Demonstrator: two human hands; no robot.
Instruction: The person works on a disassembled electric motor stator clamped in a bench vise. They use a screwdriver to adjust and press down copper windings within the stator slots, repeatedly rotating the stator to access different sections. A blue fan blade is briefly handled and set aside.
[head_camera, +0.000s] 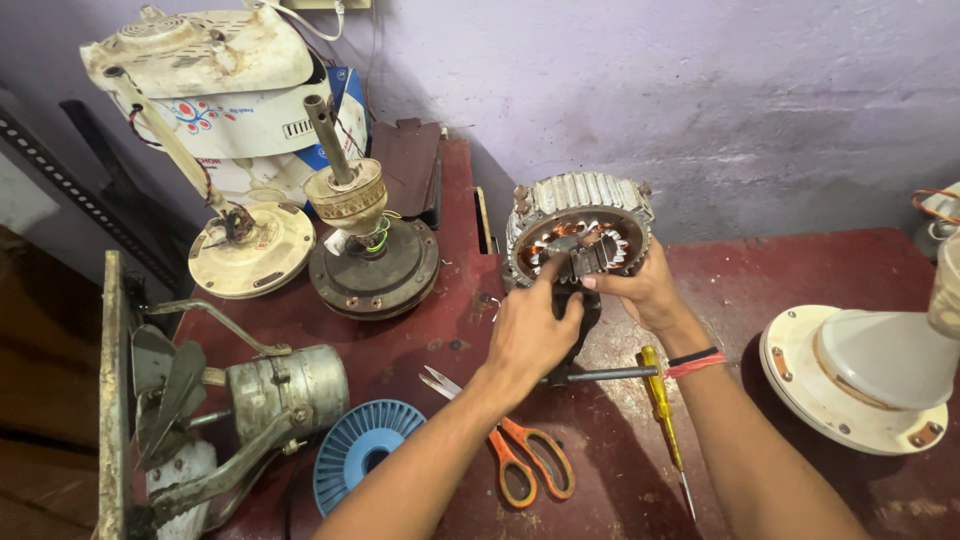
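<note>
A round metal motor stator (577, 205) with copper windings stands tilted on the dark red table (790, 265). Both hands reach into its open centre. My left hand (530, 330) pinches a small dark part at the stator's core. My right hand (640, 285) grips the same dark part from the right side and steadies the stator's lower rim. A black and red band sits on my right wrist. A steel shaft (605, 375) lies on the table under my hands.
Orange-handled scissors (525, 460) and a yellow screwdriver (662, 410) lie near my forearms. A blue ribbed disc (360, 455), a grey motor with fan blades (280, 395), two old fan motors (370, 250) and a white fan base (860, 375) surround the work spot.
</note>
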